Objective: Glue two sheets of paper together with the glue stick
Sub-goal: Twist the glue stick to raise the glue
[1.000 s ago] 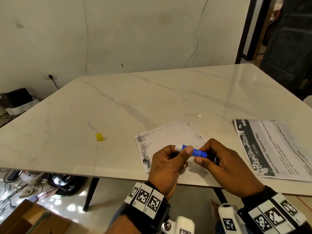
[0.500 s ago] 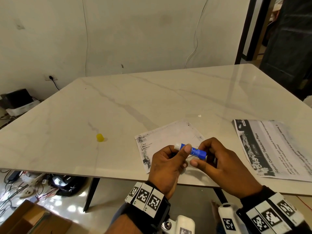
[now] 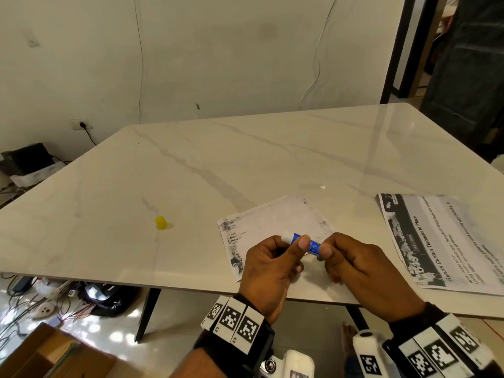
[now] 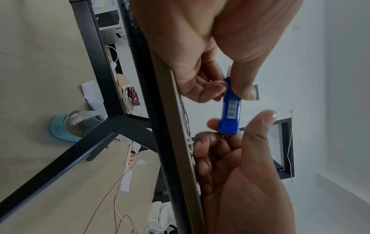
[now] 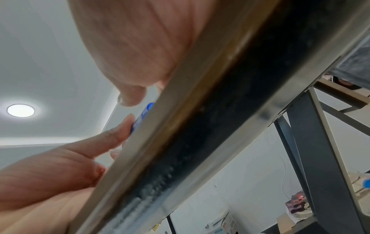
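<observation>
A blue glue stick [image 3: 311, 244] with its white tip uncovered is held between both hands just above the table's near edge. My left hand [image 3: 296, 242] pinches the tip end between thumb and fingers. My right hand [image 3: 323, 252] pinches the ridged base end. The left wrist view shows the glue stick [image 4: 231, 109] upright with the right fingers [image 4: 214, 123] on its base. Only a sliver of the glue stick [image 5: 144, 113] shows in the right wrist view. A small printed sheet [image 3: 275, 222] lies under the hands. A larger printed sheet [image 3: 447, 241] lies to the right.
A yellow cap [image 3: 161, 222] stands on the marble table [image 3: 191, 165] to the left of the sheets. A tiny white scrap [image 3: 323, 187] lies beyond the small sheet. Cables and a power strip [image 3: 46, 309] lie on the floor under the table's left side.
Both hands stay in place over the small sheet. The right fingers have shifted on the base end and now cover more of the blue stick.
</observation>
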Motion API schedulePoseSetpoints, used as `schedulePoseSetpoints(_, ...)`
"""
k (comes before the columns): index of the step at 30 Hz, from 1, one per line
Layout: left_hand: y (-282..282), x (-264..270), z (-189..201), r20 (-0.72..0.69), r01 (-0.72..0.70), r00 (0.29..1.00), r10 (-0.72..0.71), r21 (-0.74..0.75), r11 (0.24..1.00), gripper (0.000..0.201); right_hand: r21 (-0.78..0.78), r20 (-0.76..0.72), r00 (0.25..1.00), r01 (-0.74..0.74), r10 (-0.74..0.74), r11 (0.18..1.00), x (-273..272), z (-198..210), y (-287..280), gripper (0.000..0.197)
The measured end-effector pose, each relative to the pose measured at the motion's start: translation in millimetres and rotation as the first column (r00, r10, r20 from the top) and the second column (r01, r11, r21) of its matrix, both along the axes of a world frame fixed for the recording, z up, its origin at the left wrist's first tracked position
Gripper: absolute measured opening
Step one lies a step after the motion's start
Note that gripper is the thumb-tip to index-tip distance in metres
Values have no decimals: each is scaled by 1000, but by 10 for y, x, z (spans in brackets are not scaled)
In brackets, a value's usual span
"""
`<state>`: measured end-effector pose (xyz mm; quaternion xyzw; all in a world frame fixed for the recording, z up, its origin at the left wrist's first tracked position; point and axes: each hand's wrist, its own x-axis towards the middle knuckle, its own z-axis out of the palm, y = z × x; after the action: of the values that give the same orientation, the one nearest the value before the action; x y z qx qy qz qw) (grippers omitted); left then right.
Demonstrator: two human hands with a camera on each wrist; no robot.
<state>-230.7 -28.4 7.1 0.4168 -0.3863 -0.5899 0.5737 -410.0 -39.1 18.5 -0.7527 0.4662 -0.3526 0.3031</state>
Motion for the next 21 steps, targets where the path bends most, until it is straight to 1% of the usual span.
schedulePoseSetpoints(2, -3, -1, 5, -2, 0, 1000, 0, -2, 1000, 36, -31, -27, 1000, 5, -6, 1000, -2, -16, -2, 46)
schedulePoseSetpoints(6, 3, -10, 17, 10, -2, 1000, 2, 4, 1000, 27, -70, -12, 999, 28, -29, 997, -10, -30, -9, 37)
schedulePoseSetpoints(9, 14, -10, 24, 13, -3, 1000, 3, -4, 1000, 23, -73, -39, 999, 18, -21, 997, -26, -34, -13, 36)
schedulePoseSetpoints(11, 10, -8, 30, -5, 8, 1000, -8, 6, 1000, 21, -54, -58, 998, 1, -4, 999, -31, -50, -24, 42)
schedulePoseSetpoints(13, 1, -2, 32, -13, 12, 1000, -12, 15, 1000, 20, -20, -51, 999, -9, 8, 1000, -30, -59, -36, 50)
schedulePoseSetpoints(14, -1, -4, 32, -11, 10, 1000, -10, 15, 1000, 20, -6, -37, 999, -5, 5, 1000, -31, -52, -39, 50)
schedulePoseSetpoints(16, 4, -13, 28, -6, -2, 1000, 2, 7, 1000, 20, 8, -9, 1000, -4, 4, 1000, -28, -27, -38, 45)
schedulePoseSetpoints(19, 14, -19, 17, -3, -17, 1000, 17, -3, 1000, 23, -11, 5, 1000, 1, -1, 1000, -16, 8, -17, 36)
schedulePoseSetpoints(21, 16, -20, 8, 6, -21, 1000, 21, 0, 1000, 26, -24, -7, 1000, 20, -20, 1000, -21, 0, -10, 37)
